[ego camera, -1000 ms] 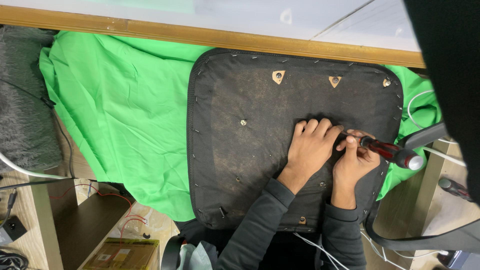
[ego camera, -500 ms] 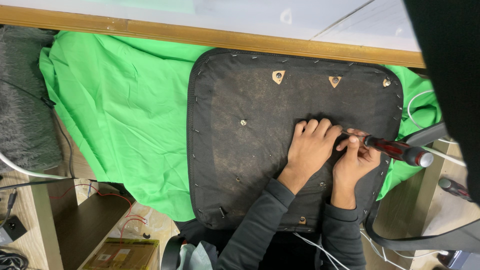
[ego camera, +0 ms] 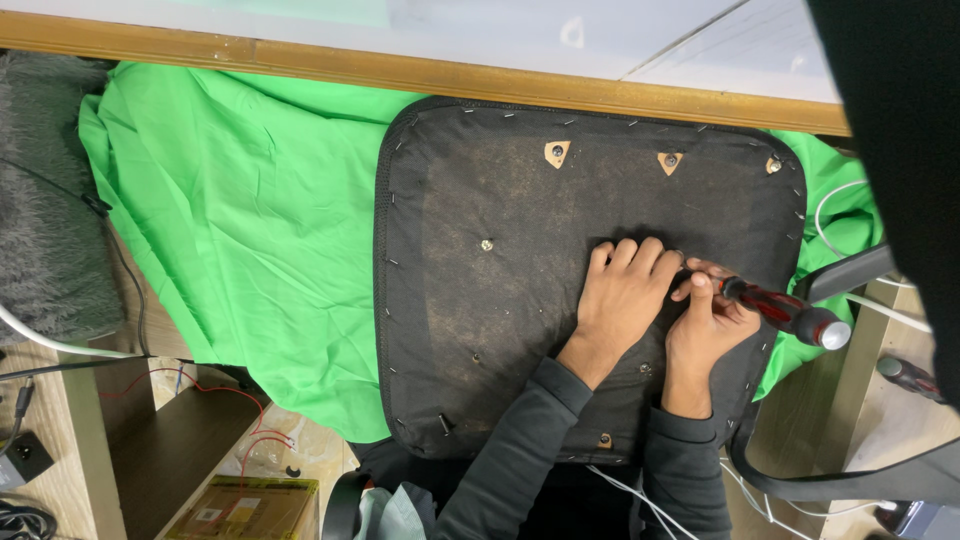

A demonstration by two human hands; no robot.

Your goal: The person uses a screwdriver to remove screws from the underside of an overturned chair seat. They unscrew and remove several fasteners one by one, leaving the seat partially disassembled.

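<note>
An upturned chair seat (ego camera: 480,200) covered in black stapled fabric lies on a green cloth (ego camera: 250,200). My left hand (ego camera: 622,295) presses flat on the seat's underside, fingers curled toward the screwdriver's tip. My right hand (ego camera: 706,325) grips a screwdriver (ego camera: 785,310) with a red and black handle. The tool's tip sits at the fabric beside my left fingers and is hidden there. Several screws and two triangular wooden tabs (ego camera: 557,152) show on the seat.
A wooden table edge (ego camera: 400,72) runs along the top. A grey furry cushion (ego camera: 45,200) lies at left. Red wires (ego camera: 240,410) and a yellow box (ego camera: 245,505) sit below. A black chair armrest (ego camera: 850,270) and white cables (ego camera: 830,225) are at right.
The screwdriver's handle swung outward and slightly up half a second ago, then came back lower toward my right hand. Both hands stay in place.
</note>
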